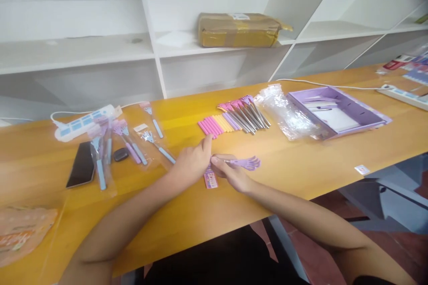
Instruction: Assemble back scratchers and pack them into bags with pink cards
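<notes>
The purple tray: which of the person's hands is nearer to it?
Right. The right hand, holding a purple hand-shaped scratcher, is on the tray's left, closer to the person; the left hand is farther left, beyond the right hand.

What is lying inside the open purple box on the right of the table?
Inside the purple box, thin pieces, too small to identify, lie on a whitish bottom. The near wall hides the bottom just behind it.
</notes>
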Available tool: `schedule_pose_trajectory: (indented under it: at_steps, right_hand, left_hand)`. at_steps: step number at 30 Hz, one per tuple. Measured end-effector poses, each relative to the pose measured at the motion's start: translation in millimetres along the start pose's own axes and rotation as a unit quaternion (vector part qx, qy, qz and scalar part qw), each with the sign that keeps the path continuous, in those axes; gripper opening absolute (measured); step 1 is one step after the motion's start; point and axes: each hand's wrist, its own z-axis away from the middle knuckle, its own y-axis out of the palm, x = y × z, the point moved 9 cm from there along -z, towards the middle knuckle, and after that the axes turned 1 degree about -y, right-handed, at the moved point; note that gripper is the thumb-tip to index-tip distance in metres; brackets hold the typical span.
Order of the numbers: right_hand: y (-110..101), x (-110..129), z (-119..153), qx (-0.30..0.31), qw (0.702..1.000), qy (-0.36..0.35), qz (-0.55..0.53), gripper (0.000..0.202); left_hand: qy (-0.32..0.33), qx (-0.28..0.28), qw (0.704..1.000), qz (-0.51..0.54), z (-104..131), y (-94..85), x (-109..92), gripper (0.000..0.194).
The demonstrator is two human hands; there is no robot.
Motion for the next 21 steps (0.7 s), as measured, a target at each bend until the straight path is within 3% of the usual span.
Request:
schedule_pose_trajectory:
  at_steps: [4,7,12,21]
  right_hand:
    - [-3,-9,-6,-0.059,0.996,0.019,-0.058,0.063]
    - [-1,-15,-14,-0.055,0.992,0.046,-0.102,0.064]
    - [16,-21,-13,-0.001,0.989,0.082,-0.126,0.065]
    - [21,-8,-7,-0.017,0.989,0.030,-0.142,0.068]
  left_hand:
    - [0.077,-0.104,0.986,-0.100,1,-7.3,-14,0.039]
    - [0.132,-0.153,0.970,-0.137,1,-8.7,-18,0.021]
    - [0.161,-0.177,0.959,-0.149,-1,-3.3,-12,0.017]
    - [0.210,-0.196,0.949,-0.126,-1,6.5,-5,0.029]
